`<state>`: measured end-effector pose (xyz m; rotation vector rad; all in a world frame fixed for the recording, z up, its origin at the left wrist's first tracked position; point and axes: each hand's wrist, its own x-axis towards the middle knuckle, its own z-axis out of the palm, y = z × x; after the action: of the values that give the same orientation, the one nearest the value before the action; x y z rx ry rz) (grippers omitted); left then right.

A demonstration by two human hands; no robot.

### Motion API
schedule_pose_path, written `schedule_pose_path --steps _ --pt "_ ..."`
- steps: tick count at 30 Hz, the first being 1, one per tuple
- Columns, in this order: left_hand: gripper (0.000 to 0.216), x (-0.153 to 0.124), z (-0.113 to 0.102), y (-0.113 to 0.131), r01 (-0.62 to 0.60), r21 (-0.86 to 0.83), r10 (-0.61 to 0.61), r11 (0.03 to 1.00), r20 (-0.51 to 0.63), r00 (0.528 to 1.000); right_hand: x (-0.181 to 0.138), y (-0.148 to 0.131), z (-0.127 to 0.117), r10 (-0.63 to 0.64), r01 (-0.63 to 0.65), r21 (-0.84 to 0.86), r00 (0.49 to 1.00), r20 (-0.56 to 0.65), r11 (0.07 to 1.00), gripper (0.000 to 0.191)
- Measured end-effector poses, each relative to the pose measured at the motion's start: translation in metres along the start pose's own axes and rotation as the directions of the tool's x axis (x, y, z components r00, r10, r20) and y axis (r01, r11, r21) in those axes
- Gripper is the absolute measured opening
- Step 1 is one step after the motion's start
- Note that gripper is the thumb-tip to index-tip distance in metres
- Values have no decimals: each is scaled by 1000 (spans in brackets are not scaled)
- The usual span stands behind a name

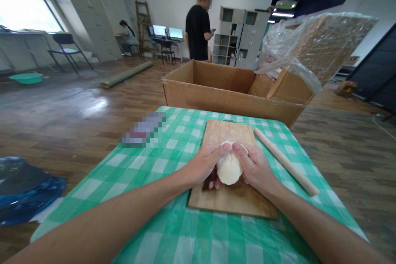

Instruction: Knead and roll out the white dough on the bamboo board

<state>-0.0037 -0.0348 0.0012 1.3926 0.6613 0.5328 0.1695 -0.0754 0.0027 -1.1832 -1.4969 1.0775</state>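
Both of my hands grip one lump of pale dough (229,169) above a wooden cutting board (232,204). My left hand (208,163) is closed on its left side, thumb on top and some fingertips showing underneath. On the right side, my right hand (254,166) is closed with its thumb pressed into the top. The two thumbs nearly meet over the dough. Most of the fingers behind and under it are hidden. A wooden rolling pin (286,161) lies slantwise to the right of the board, touched by neither hand.
A green-and-white checked cloth (148,198) covers the table. At its left edge lies a blurred-out flat object (142,130). Past the far edge stands a large open cardboard box (216,98) with plastic wrap (284,45). A person (198,29) stands behind it. Blue plastic (31,198) sits at left.
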Motion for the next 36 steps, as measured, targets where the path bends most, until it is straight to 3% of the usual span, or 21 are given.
schedule_pose_path --steps 5,11,15,19,23,27,31,36 --pt "52 -1 2 3 -57 45 56 997 26 998 -2 9 -2 105 -103 43 993 -47 994 60" --pt "51 1 0 -3 -101 71 108 992 -104 989 3 16 -5 38 -39 16 999 12 999 52" --pt "50 5 -4 -8 -99 -10 98 995 -90 991 3 11 -1 -24 22 43 998 52 999 50" --pt "54 5 -3 -4 -59 -16 58 998 -33 998 2 9 2 30 -34 83 998 49 996 51" --pt "56 2 2 -1 -110 95 121 989 -118 986 1 13 1 126 -125 86 992 -6 988 56" --pt "56 5 3 -4 -118 128 141 985 -192 971 3 19 -1 84 -83 27 996 -26 996 54" --pt "54 9 1 -6 -93 10 94 996 -137 986 6 21 -1 -10 10 1 999 -39 1000 53" --pt "58 11 -1 -5 -55 36 57 998 -74 996 7 19 2 112 -112 13 993 -44 994 63"
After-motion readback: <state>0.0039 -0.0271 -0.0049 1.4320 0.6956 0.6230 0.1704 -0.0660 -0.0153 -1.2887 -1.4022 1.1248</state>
